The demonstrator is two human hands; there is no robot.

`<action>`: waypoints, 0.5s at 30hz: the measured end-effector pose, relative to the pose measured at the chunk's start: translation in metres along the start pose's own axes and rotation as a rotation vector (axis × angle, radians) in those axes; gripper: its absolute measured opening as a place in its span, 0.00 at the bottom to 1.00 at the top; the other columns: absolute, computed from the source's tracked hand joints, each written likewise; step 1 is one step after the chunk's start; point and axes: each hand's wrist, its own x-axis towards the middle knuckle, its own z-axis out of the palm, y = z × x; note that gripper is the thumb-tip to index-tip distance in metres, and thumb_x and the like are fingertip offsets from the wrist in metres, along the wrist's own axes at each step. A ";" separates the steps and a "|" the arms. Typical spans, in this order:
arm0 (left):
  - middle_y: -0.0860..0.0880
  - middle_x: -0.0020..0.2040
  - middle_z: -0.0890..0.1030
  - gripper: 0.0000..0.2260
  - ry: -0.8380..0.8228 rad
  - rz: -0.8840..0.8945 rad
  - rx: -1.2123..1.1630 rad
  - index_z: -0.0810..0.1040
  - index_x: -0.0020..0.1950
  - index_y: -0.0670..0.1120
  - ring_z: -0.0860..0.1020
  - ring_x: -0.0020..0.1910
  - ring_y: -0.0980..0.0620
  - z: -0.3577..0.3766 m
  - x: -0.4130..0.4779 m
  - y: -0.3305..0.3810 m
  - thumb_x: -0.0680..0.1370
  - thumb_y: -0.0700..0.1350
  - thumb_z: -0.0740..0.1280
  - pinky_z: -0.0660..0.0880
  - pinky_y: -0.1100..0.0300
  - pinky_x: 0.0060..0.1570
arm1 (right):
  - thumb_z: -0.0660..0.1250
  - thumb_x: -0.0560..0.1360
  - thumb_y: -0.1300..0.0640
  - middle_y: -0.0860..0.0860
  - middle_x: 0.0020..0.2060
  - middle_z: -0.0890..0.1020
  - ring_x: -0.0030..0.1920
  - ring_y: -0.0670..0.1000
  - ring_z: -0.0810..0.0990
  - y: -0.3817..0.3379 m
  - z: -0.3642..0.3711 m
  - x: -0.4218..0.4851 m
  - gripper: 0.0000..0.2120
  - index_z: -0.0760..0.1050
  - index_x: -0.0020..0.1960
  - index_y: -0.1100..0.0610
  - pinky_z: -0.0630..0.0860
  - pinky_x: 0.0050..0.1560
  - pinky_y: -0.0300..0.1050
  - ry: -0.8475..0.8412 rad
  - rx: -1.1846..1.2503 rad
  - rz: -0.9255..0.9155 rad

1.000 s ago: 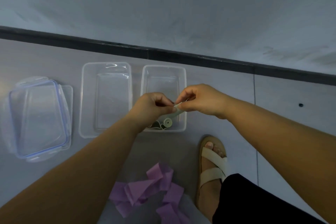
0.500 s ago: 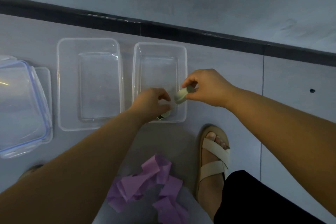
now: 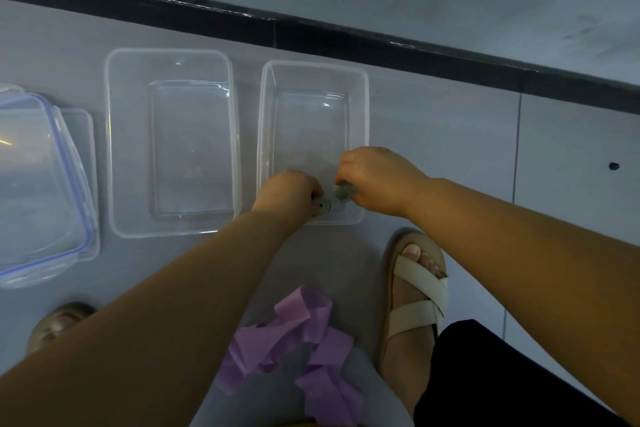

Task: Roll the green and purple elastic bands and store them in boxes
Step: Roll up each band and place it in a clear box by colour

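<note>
Gripping a green elastic band with both hands, close together, low in the near end of the right-hand clear box. Curling the left hand on the band's left part, at a rolled end with a dark centre just under the fingertips. Pinching the band's right part with the right hand, knuckles up, fingers bent down over it. Cannot tell whether the band touches the box bottom, nor whether it is one roll or two, since the hands hide most of it. Noting a second, wider clear box just left of the first, open-topped, a narrow gap of floor between them. Noting further left a clear lid with a blue seal, cut by the frame edge, lying on another clear lid that sticks out at its right side. Noting a purple elastic band loose and crumpled on the grey tiled floor, unrolled, near the bottom edge between the forearms, well apart from both boxes. Standing in beige cross-strap sandals: right sandal just on the near side of the right-hand box, left sandal at lower left, partly hidden behind the left forearm. Noting a black trouser leg at lower right, a black baseboard along the foot of the wall behind the boxes, and a small dark spot on the floor at far right.
</note>
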 end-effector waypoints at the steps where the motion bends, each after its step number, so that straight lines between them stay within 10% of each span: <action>1: 0.44 0.55 0.81 0.11 -0.005 0.003 0.004 0.81 0.57 0.47 0.78 0.54 0.44 0.000 0.000 0.000 0.77 0.43 0.63 0.75 0.53 0.53 | 0.61 0.75 0.64 0.55 0.54 0.78 0.53 0.57 0.76 -0.001 0.003 0.002 0.13 0.77 0.58 0.59 0.72 0.54 0.49 -0.007 -0.042 -0.019; 15: 0.45 0.54 0.81 0.12 -0.049 -0.009 0.023 0.80 0.58 0.48 0.78 0.53 0.44 -0.002 0.002 -0.001 0.78 0.44 0.62 0.75 0.54 0.52 | 0.62 0.75 0.66 0.58 0.49 0.79 0.48 0.58 0.78 -0.016 0.021 0.014 0.12 0.77 0.57 0.60 0.70 0.43 0.46 -0.090 -0.071 0.022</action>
